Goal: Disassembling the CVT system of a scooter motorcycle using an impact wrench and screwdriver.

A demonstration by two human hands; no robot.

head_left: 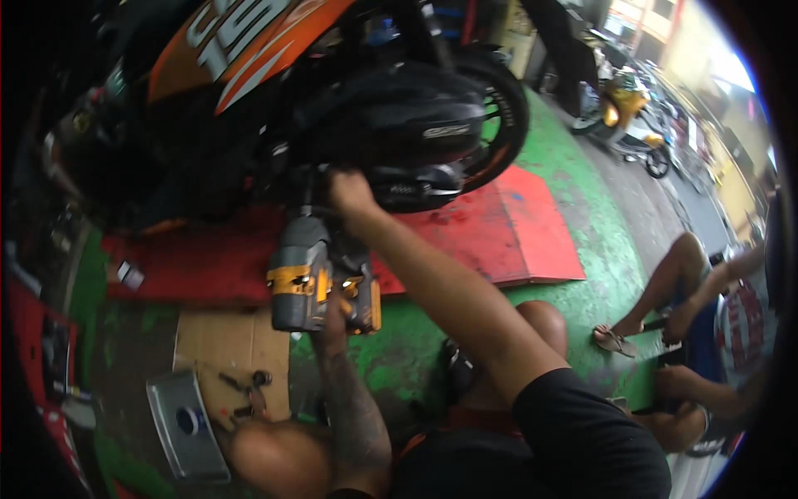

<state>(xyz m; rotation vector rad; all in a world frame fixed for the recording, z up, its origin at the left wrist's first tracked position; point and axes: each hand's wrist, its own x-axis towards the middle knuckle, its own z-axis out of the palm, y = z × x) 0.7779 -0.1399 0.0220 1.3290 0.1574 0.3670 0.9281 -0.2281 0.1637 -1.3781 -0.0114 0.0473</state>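
Observation:
My left hand point(332, 316) is wrapped around the handle of a yellow and black cordless impact wrench point(301, 274). The tool points away from me, and its shaft point(307, 200) reaches up to the dark underside of an orange and black scooter point(391, 116). Just right of that shaft, my right hand point(351, 193) is curled against the scooter's lower side. Its fingertips are lost in shadow, so what they grip cannot be made out. Where the shaft meets the scooter is too dark to see clearly.
Beneath the scooter lies a red platform point(465, 241) on a green floor. Loose tools point(249, 391) rest on cardboard point(220, 337), beside a grey metal tray point(170, 432) holding a small round container. A seated person point(715, 333) is at the right; a yellow scooter point(628, 108) stands farther back.

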